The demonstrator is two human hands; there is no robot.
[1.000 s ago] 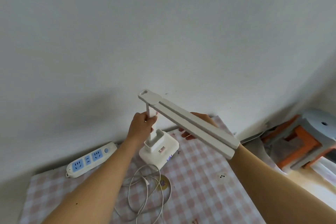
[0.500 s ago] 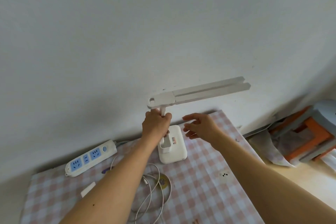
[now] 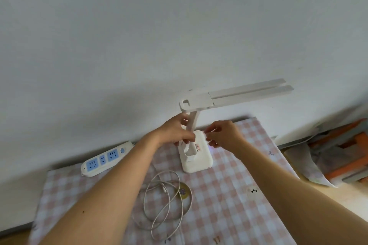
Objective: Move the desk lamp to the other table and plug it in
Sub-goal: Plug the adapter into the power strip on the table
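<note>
White plastic desk lamp (image 3: pixel 201 162) stands upright on bench (image 3: pixel 229 209) w/ pink-white check cloth, twin-bar head pointing to 2 o'clock. Left hand (image 3: pixel 175 133) grips its stem, fingers curled round. Right hand (image 3: pixel 223 135) holds nothing, fingers loose, just beside base at 3 o'clock; contact unclear. White power strip w/ blue sockets (image 3: pixel 105 159) at lamp's 9 o'clock, loose white cable coil (image 3: pixel 167 201) at 7.

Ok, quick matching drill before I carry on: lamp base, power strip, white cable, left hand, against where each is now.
1 lamp base
2 power strip
3 white cable
4 left hand

A coiled loosely on the checked cloth
B lying by the wall, far left
C gripping the lamp stem
D standing flat toward the cloth's far edge

Pairs: 1-D, 2-B, 3-A, 4-C
</note>
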